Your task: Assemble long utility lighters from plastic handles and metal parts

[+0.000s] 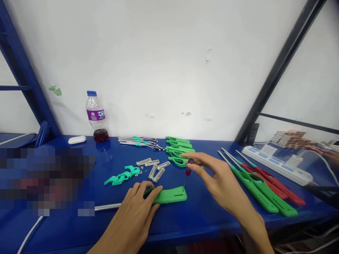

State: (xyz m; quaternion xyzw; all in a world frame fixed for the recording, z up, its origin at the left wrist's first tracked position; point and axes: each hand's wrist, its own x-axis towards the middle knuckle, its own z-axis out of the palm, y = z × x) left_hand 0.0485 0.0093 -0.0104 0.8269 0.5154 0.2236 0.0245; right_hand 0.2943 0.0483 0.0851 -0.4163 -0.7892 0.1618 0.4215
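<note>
My left hand (139,211) is closed over a green long-necked lighter (172,195) lying flat on the blue table. Its metal tube sticks out to the left from under my hand. Between thumb and fingers, my right hand (219,178) holds a small screwdriver (188,171) with a dark red handle. The screwdriver's tip meets the right end of the lighter's handle, near a small hole. Just beyond my left hand lie teal triggers (123,176) and several clear fuel tanks (159,174). Green handle shells (180,150) lie in a row behind my right hand, partly hidden by it.
Metal lighter tubes with wires (140,141) lie near the wall. Several green and red lighters (262,187) lie at right, beside a white power strip (277,165). A drink bottle (96,118) and white case (77,140) stand at back left. The left area is pixelated.
</note>
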